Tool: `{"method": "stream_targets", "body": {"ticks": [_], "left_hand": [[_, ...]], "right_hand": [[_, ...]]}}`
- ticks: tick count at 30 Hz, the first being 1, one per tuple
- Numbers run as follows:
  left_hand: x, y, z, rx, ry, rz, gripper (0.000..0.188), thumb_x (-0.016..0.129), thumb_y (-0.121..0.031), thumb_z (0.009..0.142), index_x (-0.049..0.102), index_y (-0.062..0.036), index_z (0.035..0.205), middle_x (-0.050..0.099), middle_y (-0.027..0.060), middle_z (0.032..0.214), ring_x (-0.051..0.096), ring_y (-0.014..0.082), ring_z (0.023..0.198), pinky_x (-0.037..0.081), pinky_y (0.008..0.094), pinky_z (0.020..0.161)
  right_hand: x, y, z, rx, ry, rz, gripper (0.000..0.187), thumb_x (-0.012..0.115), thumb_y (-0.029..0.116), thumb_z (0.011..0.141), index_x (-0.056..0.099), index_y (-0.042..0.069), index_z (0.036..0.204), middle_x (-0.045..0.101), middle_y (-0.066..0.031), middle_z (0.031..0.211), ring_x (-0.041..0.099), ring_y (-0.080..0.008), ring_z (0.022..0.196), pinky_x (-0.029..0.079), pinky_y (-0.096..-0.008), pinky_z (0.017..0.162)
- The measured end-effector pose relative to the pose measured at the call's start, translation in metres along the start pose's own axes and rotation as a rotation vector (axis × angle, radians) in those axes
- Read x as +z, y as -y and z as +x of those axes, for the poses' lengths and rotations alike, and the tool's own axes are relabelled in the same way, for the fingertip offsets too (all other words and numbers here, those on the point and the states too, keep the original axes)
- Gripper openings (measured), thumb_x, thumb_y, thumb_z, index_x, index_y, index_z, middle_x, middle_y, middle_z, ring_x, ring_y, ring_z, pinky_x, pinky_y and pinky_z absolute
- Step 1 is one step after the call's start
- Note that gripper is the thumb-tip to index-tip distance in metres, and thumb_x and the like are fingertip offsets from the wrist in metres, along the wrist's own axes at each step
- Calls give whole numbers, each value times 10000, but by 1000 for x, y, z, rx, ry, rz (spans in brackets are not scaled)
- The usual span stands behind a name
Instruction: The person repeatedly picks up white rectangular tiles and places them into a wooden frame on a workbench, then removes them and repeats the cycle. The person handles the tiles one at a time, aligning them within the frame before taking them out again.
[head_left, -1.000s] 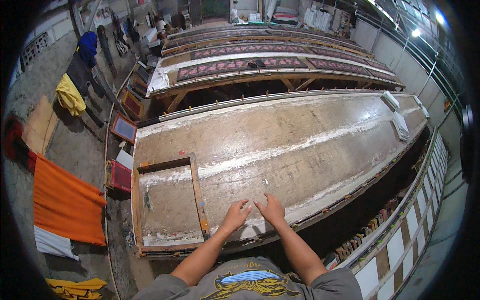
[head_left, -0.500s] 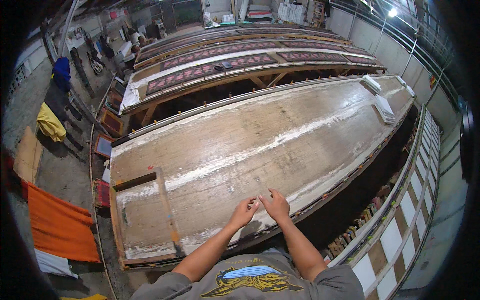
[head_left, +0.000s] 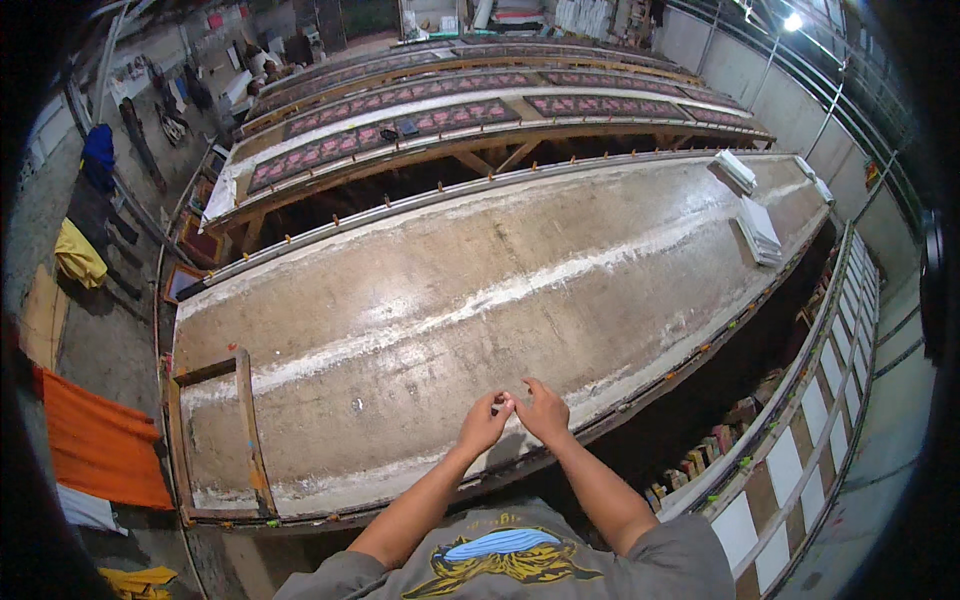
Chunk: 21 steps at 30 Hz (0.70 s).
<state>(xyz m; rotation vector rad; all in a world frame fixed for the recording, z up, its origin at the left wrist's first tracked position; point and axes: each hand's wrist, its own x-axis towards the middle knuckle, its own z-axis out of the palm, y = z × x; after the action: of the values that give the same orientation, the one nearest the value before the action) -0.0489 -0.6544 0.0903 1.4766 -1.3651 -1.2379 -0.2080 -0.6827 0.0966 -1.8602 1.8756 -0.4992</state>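
Observation:
My left hand (head_left: 484,422) and my right hand (head_left: 544,411) are raised over the near edge of a long work table (head_left: 450,390), their fingertips meeting or nearly so. The fingers of the left hand curve loosely, with a gap showing between thumb and forefinger. On the right hand the forefinger points forward, apart from the thumb. I see no object in either one. Below them lies the table's worn brown top, streaked with white. A wooden frame (head_left: 246,425) rests at its left end.
Two stacks of white sheets, one of them a nearer stack (head_left: 760,232), sit toward the far right end. Beyond stand more long tables with dark pink-patterned panels (head_left: 380,140). A slanted rack with white panels (head_left: 785,465) runs along my right. Orange cloth (head_left: 105,440) hangs at left.
My view has turned slightly right, so the table and frame appear farther left. My hands have drawn a little closer together at the fingertips.

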Motion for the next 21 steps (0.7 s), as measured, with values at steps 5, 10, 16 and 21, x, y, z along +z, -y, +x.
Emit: {"method": "stream_targets", "body": {"ticks": [5, 10, 16, 21], "left_hand": [[19, -16, 18, 26, -12, 39, 513, 625, -367, 998, 598, 23, 1330, 696, 197, 1164, 708, 297, 959, 551, 397, 841], [61, -29, 37, 34, -9, 23, 471, 628, -346, 998, 615, -4, 1321, 706, 185, 1143, 712, 276, 955, 552, 383, 834], [125, -39, 81, 55, -123, 53, 433, 639, -320, 995, 631, -17, 1304, 715, 184, 1130, 706, 262, 938, 552, 369, 823], [213, -65, 129, 38, -201, -39, 399, 638, -305, 999, 646, -8, 1265, 717, 168, 1115, 694, 235, 929, 544, 358, 809]], "right_hand": [[-20, -12, 9, -20, -83, 26, 563, 728, 463, 864, 646, 107, 1292, 700, -154, 1159, 680, -339, 1063, 547, -452, 870], [-50, -46, 23, -14, -57, 51, 567, 719, 482, 872, 647, 110, 1293, 698, -150, 1169, 681, -326, 1074, 544, -456, 878], [-85, -110, 84, -79, 52, 84, 696, 657, 606, 879, 590, 117, 1369, 655, -183, 1266, 640, -383, 1149, 521, -502, 940], [-134, -179, 143, -109, 107, -13, 658, 653, 602, 884, 607, 143, 1353, 676, -160, 1236, 658, -363, 1129, 524, -500, 933]]}}
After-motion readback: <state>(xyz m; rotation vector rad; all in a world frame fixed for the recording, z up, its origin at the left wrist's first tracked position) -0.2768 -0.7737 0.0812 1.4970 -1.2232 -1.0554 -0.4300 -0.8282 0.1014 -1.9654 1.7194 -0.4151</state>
